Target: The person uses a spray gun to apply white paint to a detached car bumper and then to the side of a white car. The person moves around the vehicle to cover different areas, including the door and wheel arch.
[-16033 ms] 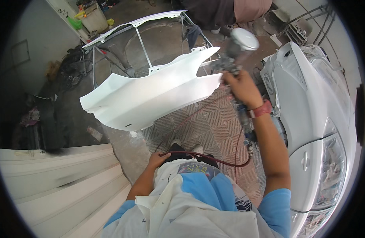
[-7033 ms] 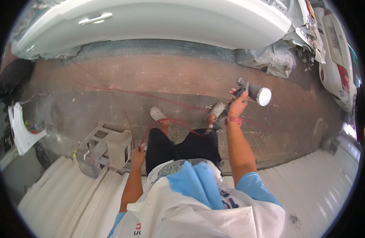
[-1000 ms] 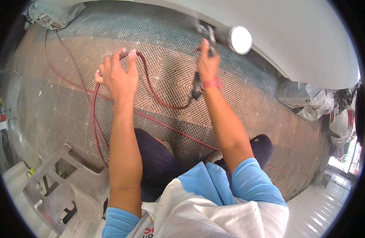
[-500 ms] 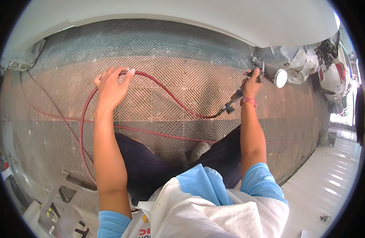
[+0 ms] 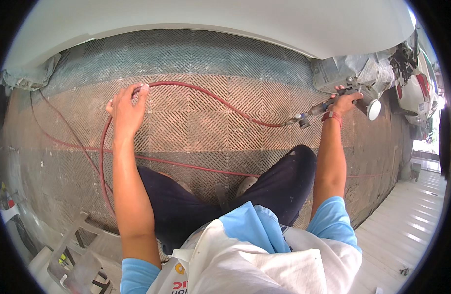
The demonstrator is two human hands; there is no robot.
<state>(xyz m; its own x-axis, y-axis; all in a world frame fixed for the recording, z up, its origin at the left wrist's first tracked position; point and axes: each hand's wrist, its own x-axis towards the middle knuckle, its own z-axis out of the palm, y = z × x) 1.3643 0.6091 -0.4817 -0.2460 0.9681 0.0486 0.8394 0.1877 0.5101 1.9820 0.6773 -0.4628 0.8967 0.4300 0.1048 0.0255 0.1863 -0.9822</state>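
My left hand (image 5: 127, 110) is closed around a red air hose (image 5: 201, 89), pinching it between thumb and fingers. From there the hose arcs rightward to a fitting with a small dark gauge or regulator (image 5: 303, 121). My right hand (image 5: 343, 104), with a red band at the wrist, grips a spray gun (image 5: 351, 91) joined to that fitting. The gun's grey cup (image 5: 373, 110) shows a round white end and tilts toward me. Both hands are held out over the floor, short of a pale curved body panel (image 5: 245, 22) along the top.
Grey plastic sheeting (image 5: 32, 76) hangs at the far left, and paper masking (image 5: 333, 71) covers something at the far right. Another hose (image 5: 186, 165) crosses the grated floor (image 5: 201, 122) before my knees. A plastic chair (image 5: 83, 245) stands lower left; a white vehicle part (image 5: 411, 98) sits right.
My right hand has swung to the right and slightly nearer with the spray gun, which now lies more level. My left hand has shifted a little left with the hose. My right knee has come up.
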